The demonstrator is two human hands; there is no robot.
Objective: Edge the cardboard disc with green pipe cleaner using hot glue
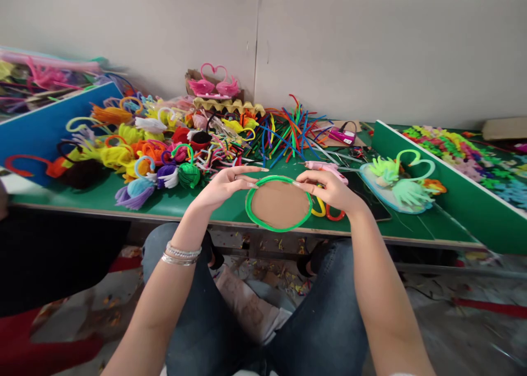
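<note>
A pale wall (349, 52) backed the green table (224, 210), where bundled craft stems (288, 132) and a pink glue gun (327, 169) lay beyond the work; the cardboard disc (281, 203) was at the table's front edge, between the hands, though whether it rested there or hung just above could not be told; the left hand (229, 186) and the right hand (328, 189) each pinched its far rim, thumbs on the border; it was probably light and fairly stiff, liable to crease if squeezed across the middle, so the rim's opposite sides seemed the surest hold; its face was plain brown, roundish, with a bright green border (248, 213), apparently fuzzy, running around it.
</note>
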